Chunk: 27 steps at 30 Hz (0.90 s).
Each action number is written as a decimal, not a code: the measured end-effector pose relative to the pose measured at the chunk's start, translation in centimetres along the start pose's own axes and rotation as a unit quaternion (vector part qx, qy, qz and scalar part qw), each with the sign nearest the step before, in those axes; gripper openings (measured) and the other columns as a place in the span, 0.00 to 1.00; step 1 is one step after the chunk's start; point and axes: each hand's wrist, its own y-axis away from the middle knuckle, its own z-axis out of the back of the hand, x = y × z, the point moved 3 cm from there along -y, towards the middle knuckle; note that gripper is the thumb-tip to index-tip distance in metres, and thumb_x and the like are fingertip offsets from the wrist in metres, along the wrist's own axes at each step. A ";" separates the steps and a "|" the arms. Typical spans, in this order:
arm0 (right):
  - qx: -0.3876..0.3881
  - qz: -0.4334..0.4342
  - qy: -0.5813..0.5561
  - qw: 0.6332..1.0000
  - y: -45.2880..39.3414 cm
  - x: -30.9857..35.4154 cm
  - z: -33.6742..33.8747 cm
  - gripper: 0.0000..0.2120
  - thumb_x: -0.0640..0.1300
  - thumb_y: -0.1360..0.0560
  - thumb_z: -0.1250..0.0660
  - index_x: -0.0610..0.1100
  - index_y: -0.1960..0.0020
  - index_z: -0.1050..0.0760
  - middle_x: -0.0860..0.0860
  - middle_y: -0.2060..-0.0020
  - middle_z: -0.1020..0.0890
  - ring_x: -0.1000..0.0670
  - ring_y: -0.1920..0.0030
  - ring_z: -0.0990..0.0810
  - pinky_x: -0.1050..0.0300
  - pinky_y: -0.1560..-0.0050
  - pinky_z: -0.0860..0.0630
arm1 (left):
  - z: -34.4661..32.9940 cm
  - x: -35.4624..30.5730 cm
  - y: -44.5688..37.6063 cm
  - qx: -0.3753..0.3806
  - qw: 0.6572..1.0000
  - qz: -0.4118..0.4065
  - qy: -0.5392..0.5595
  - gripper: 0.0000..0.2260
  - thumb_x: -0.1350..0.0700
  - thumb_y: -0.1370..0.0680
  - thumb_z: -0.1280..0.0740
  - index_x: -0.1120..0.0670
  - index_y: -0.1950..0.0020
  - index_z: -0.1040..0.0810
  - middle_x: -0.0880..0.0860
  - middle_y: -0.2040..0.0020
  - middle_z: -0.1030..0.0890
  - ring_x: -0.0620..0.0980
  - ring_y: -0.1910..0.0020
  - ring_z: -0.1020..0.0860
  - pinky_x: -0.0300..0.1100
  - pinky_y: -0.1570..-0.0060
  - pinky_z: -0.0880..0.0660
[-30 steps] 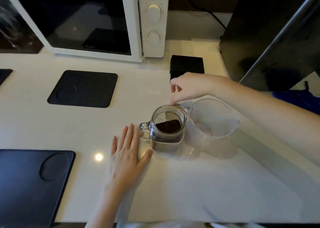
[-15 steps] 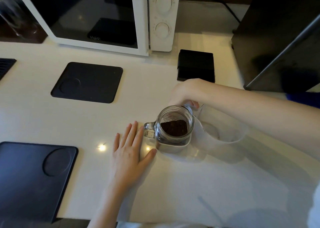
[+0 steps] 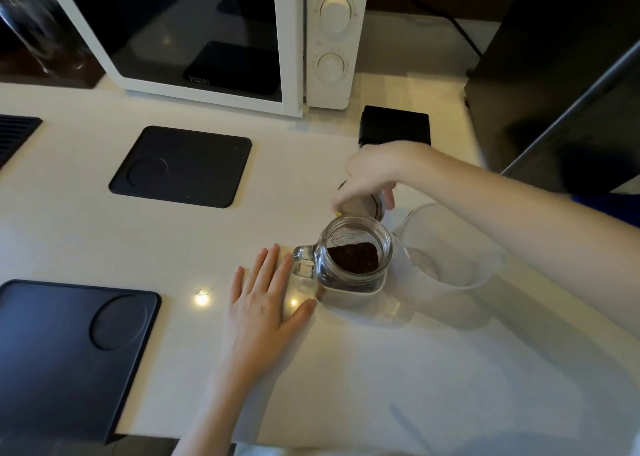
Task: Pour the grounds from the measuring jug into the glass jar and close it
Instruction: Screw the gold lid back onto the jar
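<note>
A glass jar with a side handle stands uncovered on the white counter, dark coffee grounds inside it. Just behind the jar, my right hand grips a round metal lid, held tilted a little above the counter. A clear plastic measuring jug stands upright to the right of the jar and looks empty. My left hand lies flat on the counter, fingers spread, its thumb close to the jar's base and its fingertips near the handle.
A white microwave stands at the back. A small black box sits behind my right hand. Black mats lie at the left and front left. A large dark appliance rises at the right.
My right hand reached down behind the jar and closed on the metal lid, which now shows lifted under its fingers. My left hand stayed flat. The camera shifted a little.
</note>
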 end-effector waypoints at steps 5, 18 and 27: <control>-0.113 0.058 -0.152 0.980 4.0 -1.4 2.9 0.27 0.65 0.30 0.41 0.42 0.48 0.26 0.42 0.53 0.20 0.47 0.67 0.16 0.52 0.54 0.25 | 1.0 0.1 -0.9 0.050 0.992 0.012 0.113 0.38 0.33 0.36 0.48 0.47 0.28 0.39 0.45 0.24 0.45 0.39 0.27 0.52 0.48 0.28 0.58; -0.272 0.216 -0.464 0.815 10.5 -1.1 -4.6 0.22 0.58 0.41 0.28 0.51 0.52 0.29 0.56 0.56 0.22 0.57 0.55 0.24 0.57 0.50 0.28 | 4.5 -4.1 -3.3 0.059 0.916 -0.095 0.385 0.40 0.39 0.45 0.24 0.40 0.34 0.34 0.50 0.32 0.27 0.45 0.31 0.33 0.39 0.33 0.35; -0.320 0.189 -0.408 0.834 10.9 -1.2 -7.8 0.26 0.54 0.42 0.23 0.55 0.49 0.31 0.59 0.46 0.25 0.61 0.42 0.29 0.63 0.41 0.33 | 3.5 -4.2 -3.6 0.042 0.899 -0.100 0.425 0.39 0.36 0.45 0.25 0.48 0.38 0.29 0.46 0.45 0.19 0.47 0.44 0.21 0.48 0.43 0.24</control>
